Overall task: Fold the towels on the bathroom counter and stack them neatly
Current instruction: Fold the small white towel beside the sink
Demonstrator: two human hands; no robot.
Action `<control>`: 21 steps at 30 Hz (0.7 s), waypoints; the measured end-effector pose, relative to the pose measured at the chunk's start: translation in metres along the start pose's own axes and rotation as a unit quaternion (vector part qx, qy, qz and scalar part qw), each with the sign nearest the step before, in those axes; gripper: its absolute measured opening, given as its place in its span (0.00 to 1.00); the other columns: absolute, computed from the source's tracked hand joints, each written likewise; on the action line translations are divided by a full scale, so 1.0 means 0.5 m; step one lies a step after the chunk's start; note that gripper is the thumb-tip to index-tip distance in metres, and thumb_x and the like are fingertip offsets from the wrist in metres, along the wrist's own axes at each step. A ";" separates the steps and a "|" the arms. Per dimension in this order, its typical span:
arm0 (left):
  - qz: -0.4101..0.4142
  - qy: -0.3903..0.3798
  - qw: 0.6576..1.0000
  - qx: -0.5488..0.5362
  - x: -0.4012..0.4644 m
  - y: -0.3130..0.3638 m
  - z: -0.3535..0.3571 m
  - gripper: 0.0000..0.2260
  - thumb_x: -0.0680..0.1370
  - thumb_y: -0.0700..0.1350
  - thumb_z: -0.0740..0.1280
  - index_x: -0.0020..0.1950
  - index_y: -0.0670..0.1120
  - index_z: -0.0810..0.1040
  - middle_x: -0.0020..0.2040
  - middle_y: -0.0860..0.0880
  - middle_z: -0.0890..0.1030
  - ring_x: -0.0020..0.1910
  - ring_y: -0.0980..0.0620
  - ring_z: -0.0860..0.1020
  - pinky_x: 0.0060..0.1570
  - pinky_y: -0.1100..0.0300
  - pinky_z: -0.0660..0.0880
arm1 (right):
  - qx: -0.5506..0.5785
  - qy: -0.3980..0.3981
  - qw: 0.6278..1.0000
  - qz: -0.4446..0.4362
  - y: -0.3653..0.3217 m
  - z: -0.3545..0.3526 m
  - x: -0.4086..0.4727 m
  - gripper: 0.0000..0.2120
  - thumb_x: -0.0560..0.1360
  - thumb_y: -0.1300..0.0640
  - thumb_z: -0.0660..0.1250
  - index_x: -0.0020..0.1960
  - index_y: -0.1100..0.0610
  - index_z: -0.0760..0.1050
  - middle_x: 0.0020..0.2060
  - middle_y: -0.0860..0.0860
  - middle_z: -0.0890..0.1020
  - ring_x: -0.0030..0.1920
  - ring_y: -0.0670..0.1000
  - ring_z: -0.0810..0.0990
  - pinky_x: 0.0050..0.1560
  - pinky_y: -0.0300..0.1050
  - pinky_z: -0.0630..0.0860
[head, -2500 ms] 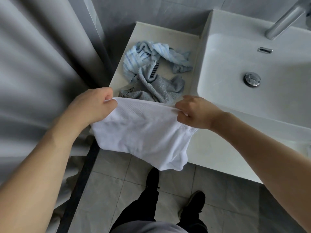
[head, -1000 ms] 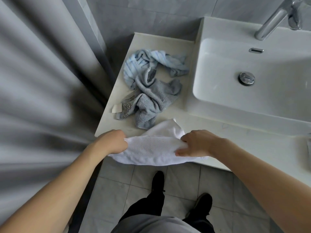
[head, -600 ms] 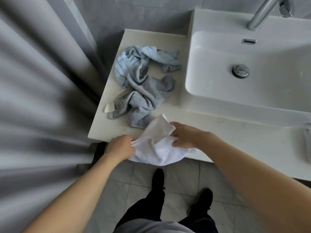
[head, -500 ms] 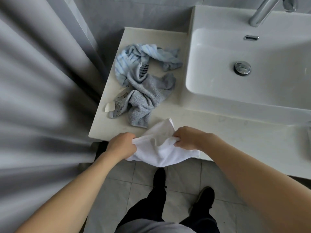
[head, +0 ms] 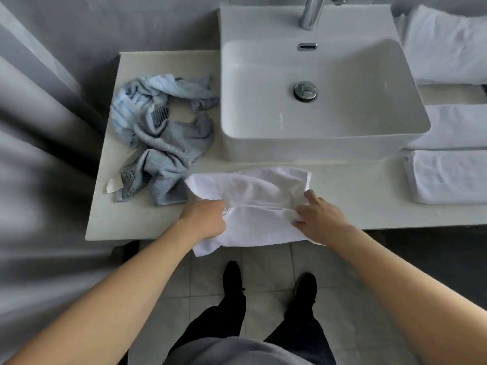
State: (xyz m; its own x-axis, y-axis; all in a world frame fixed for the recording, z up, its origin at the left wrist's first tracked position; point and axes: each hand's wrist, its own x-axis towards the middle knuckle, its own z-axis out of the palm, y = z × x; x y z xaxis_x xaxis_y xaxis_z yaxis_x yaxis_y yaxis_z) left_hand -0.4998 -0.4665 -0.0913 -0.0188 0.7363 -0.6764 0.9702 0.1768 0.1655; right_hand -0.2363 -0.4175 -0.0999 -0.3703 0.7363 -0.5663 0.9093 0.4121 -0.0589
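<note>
A white towel (head: pixel 253 191) lies spread on the counter (head: pixel 137 219) in front of the sink, its near edge hanging over the counter's front. My left hand (head: pixel 204 218) grips the towel's left side at a fold. My right hand (head: pixel 319 216) holds its right side with fingers curled on the cloth. A crumpled grey towel (head: pixel 168 164) and a light blue striped towel (head: pixel 147 93) lie tangled at the counter's left. Folded white towels (head: pixel 448 177) sit at the right.
A white basin (head: pixel 324 101) with a chrome tap (head: pixel 312 11) stands on the counter behind the white towel. More white towels (head: pixel 442 46) lie at the far right back. A grey curtain (head: pixel 34 127) hangs to the left. My feet stand on the tiled floor (head: pixel 268 272).
The white towel went from hanging in the air to lying spread across the counter in front of the sink. Both hands moved right with it and keep their hold.
</note>
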 end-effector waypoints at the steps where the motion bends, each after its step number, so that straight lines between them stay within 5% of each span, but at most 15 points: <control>1: -0.008 -0.022 1.000 -0.015 0.012 -0.001 0.021 0.12 0.75 0.40 0.58 0.58 0.48 0.72 0.52 0.48 0.76 0.44 0.47 0.71 0.39 0.56 0.66 | 0.025 -0.024 0.999 0.005 -0.007 0.020 0.003 0.23 0.79 0.45 0.60 0.70 0.52 0.67 0.65 0.53 0.61 0.62 0.58 0.70 0.56 0.49 0.71; 4: 0.010 0.074 0.997 0.012 0.033 -0.005 0.058 0.12 0.73 0.38 0.60 0.54 0.51 0.72 0.54 0.48 0.75 0.50 0.46 0.72 0.45 0.55 0.67 | 0.166 -0.045 0.985 0.024 0.001 0.045 0.021 0.33 0.75 0.39 0.63 0.74 0.52 0.61 0.66 0.53 0.58 0.65 0.58 0.64 0.63 0.50 0.67; 7: 0.075 0.199 0.976 0.040 0.049 -0.019 0.075 0.13 0.69 0.36 0.62 0.50 0.49 0.72 0.54 0.50 0.72 0.53 0.45 0.73 0.48 0.54 0.68 | 0.394 0.093 0.909 0.096 0.028 0.033 0.038 0.31 0.68 0.30 0.63 0.57 0.54 0.71 0.61 0.49 0.64 0.63 0.54 0.67 0.64 0.49 0.66; 9: 0.106 0.212 0.971 0.041 0.061 -0.031 0.081 0.19 0.67 0.35 0.63 0.55 0.50 0.72 0.60 0.51 0.70 0.58 0.46 0.71 0.54 0.53 0.68 | 0.460 0.167 0.857 0.160 0.047 0.016 0.066 0.31 0.69 0.32 0.66 0.60 0.55 0.68 0.57 0.49 0.69 0.58 0.53 0.71 0.60 0.50 0.70; 12: 0.103 0.188 0.975 0.064 0.074 -0.035 0.080 0.22 0.67 0.36 0.63 0.59 0.52 0.73 0.68 0.52 0.66 0.67 0.47 0.65 0.65 0.49 0.64 | 0.520 0.107 0.815 0.234 0.063 0.004 0.129 0.31 0.73 0.40 0.70 0.66 0.58 0.66 0.53 0.53 0.76 0.51 0.55 0.77 0.52 0.49 0.74; 14: 0.088 0.194 0.974 0.076 0.080 -0.033 0.079 0.17 0.69 0.38 0.64 0.56 0.50 0.73 0.66 0.51 0.68 0.65 0.46 0.66 0.65 0.49 0.63 | 0.551 0.094 0.794 0.238 0.061 0.002 0.164 0.19 0.75 0.45 0.69 0.53 0.61 0.75 0.45 0.56 0.78 0.41 0.54 0.77 0.44 0.47 0.74; 16: 0.076 0.209 0.971 0.090 0.082 -0.032 0.079 0.15 0.69 0.38 0.64 0.55 0.47 0.74 0.60 0.48 0.71 0.58 0.44 0.68 0.61 0.49 0.67 | 0.627 0.111 0.736 0.231 0.053 -0.005 0.177 0.10 0.77 0.52 0.67 0.44 0.58 0.77 0.39 0.56 0.79 0.37 0.53 0.75 0.37 0.42 0.73; 18: 0.071 0.213 0.970 0.095 0.084 -0.038 0.079 0.14 0.68 0.38 0.63 0.54 0.46 0.74 0.56 0.47 0.72 0.54 0.43 0.69 0.56 0.50 0.69 | 0.694 0.126 0.669 0.233 0.046 -0.020 0.171 0.09 0.79 0.52 0.65 0.47 0.58 0.77 0.36 0.53 0.77 0.34 0.51 0.74 0.30 0.35 0.72; 21: 0.068 0.188 0.974 0.105 0.083 -0.047 0.075 0.16 0.68 0.37 0.62 0.54 0.46 0.73 0.55 0.48 0.72 0.53 0.45 0.68 0.54 0.53 0.70 | 0.776 0.118 0.561 0.262 0.060 -0.027 0.158 0.12 0.79 0.48 0.63 0.46 0.57 0.76 0.36 0.52 0.76 0.34 0.50 0.75 0.35 0.40 0.72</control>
State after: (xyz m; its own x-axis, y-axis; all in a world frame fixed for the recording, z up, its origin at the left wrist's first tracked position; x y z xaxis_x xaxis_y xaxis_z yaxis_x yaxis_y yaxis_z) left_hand -0.5141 -0.4645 -0.1503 0.0649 0.9379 -0.3407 0.9971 -0.0476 0.0588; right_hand -0.2407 -0.3399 -0.1353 0.1774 0.6634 -0.7269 -0.0929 -0.7241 -0.6835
